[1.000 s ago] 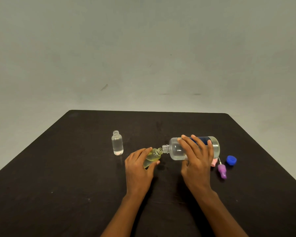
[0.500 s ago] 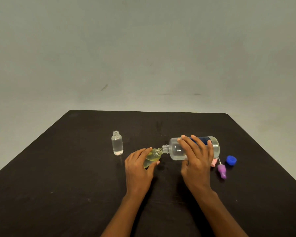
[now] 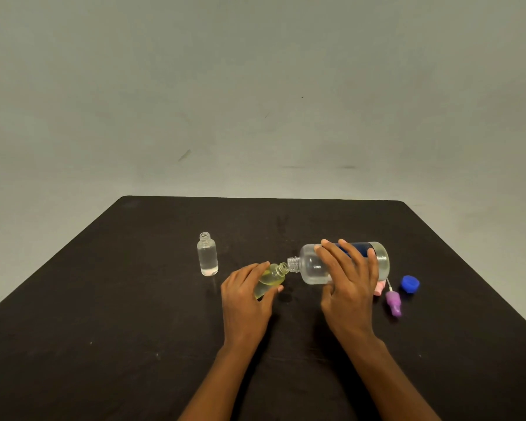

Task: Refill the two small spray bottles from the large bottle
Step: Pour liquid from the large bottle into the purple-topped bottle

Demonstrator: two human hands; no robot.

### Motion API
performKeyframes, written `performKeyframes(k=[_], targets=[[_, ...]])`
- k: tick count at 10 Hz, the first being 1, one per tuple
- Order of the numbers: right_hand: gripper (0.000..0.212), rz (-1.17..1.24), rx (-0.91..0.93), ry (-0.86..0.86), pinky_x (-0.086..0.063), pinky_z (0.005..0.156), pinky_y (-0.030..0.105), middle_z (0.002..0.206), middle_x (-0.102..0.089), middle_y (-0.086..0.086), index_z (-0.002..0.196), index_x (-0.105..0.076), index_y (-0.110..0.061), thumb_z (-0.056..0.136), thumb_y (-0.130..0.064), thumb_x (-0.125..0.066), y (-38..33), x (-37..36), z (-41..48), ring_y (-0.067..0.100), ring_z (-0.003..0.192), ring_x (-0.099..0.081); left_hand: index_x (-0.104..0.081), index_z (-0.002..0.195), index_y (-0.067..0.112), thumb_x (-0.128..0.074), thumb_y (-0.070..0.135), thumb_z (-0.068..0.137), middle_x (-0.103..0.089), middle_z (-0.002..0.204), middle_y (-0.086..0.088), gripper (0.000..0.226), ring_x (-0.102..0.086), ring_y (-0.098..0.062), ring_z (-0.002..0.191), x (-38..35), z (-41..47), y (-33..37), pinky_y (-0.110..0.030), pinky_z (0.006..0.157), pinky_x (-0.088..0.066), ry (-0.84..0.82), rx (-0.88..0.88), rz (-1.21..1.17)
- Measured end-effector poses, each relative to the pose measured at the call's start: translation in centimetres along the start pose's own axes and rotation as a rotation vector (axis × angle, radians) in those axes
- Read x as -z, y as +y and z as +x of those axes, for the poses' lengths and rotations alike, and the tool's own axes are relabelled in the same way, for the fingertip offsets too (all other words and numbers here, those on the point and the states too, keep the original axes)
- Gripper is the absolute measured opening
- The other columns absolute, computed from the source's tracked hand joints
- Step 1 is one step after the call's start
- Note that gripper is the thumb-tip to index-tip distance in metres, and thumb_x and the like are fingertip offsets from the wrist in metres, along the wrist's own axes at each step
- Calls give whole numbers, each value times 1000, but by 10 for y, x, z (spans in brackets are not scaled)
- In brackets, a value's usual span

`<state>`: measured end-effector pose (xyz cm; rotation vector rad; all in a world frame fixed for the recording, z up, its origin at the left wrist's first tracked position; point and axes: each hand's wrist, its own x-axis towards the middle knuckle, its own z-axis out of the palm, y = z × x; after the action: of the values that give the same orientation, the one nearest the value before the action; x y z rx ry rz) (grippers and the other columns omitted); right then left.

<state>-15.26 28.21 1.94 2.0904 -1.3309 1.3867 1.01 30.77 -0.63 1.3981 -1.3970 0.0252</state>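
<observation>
1. The dark rectangular table (image 3: 104, 329) shows its far edge and both slanting side edges. The frame bottom cuts off its near edge. Bare surface lies left of the work, toward the far edge and at the near right. A plain grey wall (image 3: 255, 101) stands behind.
2. A small clear uncapped bottle of clear liquid (image 3: 207, 256) stands upright left of the hands, apart from both.
3. Near the right edge lie a blue round cap (image 3: 410, 283) and a purple spray head (image 3: 394, 302) with a thin white tube, close together.
4. A pink piece (image 3: 379, 289) shows only as a corner under the large bottle's base and cannot be identified.
5. The large clear plastic bottle (image 3: 312, 267), with a dark blue label, is held roughly level, neck pointing left. Its threaded mouth meets the mouth of a small clear bottle of yellowish liquid (image 3: 272, 276), which is tilted with its mouth up and to the right. Any flow between them cannot be made out.
6. The right hand (image 3: 349, 287) grips the large bottle from the near side, fingers curled over the top, hiding most of the label.
7. The left hand (image 3: 245, 299) wraps around the small tilted bottle, thumb tip on its near side. The palm hides its base.
8. Both forearms are cut off at the frame bottom.
</observation>
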Motion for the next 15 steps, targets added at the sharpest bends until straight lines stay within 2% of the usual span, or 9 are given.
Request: performKeyframes(k=[2, 5, 7, 9, 11, 15], targets=[[89, 7, 2, 3, -8, 120, 42, 131, -56, 1, 127, -50, -19, 52, 26, -67, 0, 0, -1, 23, 129, -43, -69, 107, 21, -87, 18, 61, -63, 104, 16, 49, -49, 4, 98, 0, 0, 0, -26, 90, -34, 10, -5, -2], [88, 11, -1, 10, -7, 120, 41, 130, -58, 3, 127, -49, -19, 52, 25, -67, 1, -1, -1, 23, 129, -44, -69, 108, 20, -87, 18, 62, -66, 104, 12, 50, -48, 4, 99, -1, 0, -2, -24, 90, -33, 11, -14, 4], [75, -10, 5, 28, -7, 120, 41, 130, -58, 2, 125, -52, -18, 59, 18, -54, 1, -1, -1, 23, 129, -45, -69, 108, 19, -87, 17, 61, -63, 104, 15, 50, -48, 5, 99, 0, 0, -1, -24, 90, -32, 17, -18, -3], [87, 1, 3, 16, -7, 120, 42, 130, -58, 2, 126, -51, -18, 52, 26, -66, 0, 0, -1, 23, 129, -44, -69, 107, 20, -87, 17, 61, -66, 104, 12, 50, -51, 1, 99, 0, 0, -1, -28, 90, -35, 15, -18, 0], [87, 3, 3, 7, -8, 120, 42, 131, -58, 1, 126, -51, -18, 53, 26, -67, 1, 0, -1, 23, 129, -44, -69, 108, 20, -87, 17, 61, -66, 104, 11, 50, -51, 0, 99, 0, 0, -2, -25, 90, -34, 13, -11, -6], [87, 3, 2, 3, -8, 120, 43, 131, -58, 2, 126, -51, -18, 53, 25, -67, 1, 0, -1, 23, 130, -43, -69, 108, 21, -87, 18, 61, -66, 104, 12, 50, -52, -1, 99, 0, -1, -1, -29, 90, -37, 11, -4, -5]])
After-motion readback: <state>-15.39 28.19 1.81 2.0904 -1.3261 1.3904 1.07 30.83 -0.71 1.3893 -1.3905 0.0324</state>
